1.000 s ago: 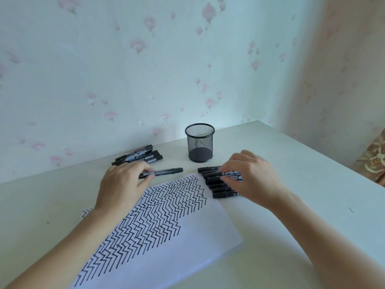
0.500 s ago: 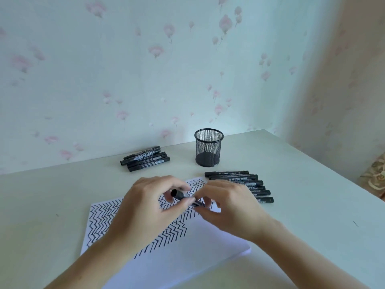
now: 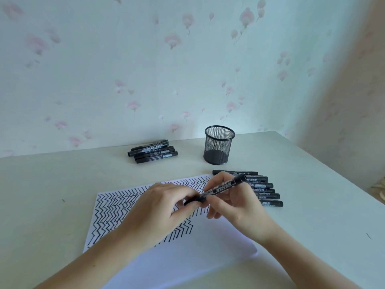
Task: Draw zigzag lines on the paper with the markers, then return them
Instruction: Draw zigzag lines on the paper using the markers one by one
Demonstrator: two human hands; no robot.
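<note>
My left hand and right hand met over the paper, both holding one black marker that slanted up to the right. My left fingertips pinched its lower end, which I took to be the cap, though my fingers hid most of it; my right thumb and fingers curled round the barrel. I could not tell whether the cap was on or partly off. The white label on the barrel was too blurred to read. My hands covered the middle of the sheet, so its black zigzag lines showed only to the left, along the top and just below my left hand. Just right of my right hand lay a row of black markers on the table, partly hidden behind my fingers. Further back stood a black mesh pen cup, upright, with nothing visible inside it. Left of the cup, well apart, lay a small pile of markers near the flowered wall.
</note>
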